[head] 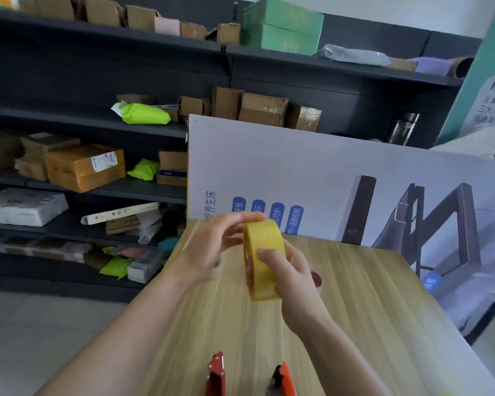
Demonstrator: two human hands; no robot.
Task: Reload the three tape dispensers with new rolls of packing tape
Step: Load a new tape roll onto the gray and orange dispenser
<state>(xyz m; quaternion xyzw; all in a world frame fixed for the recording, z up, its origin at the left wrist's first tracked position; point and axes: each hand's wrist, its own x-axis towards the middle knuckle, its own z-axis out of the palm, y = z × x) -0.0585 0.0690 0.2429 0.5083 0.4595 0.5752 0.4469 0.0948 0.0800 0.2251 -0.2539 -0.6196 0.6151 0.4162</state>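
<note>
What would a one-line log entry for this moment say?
right hand: holds tape roll | left hand: fingers on roll top | two red dispensers on table: untouched

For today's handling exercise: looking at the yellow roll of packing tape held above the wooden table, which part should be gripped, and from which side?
Grip the tape roll across its wide outer band, coming from the right, as the right hand does now. The roll stands on edge, its open core facing left, so the curved band gives the fingers a broad seat. That probably leaves the left hand free to find the tape's loose end.

two red dispensers (pixel 216 375) cut off by bottom edge, third unseen
</note>
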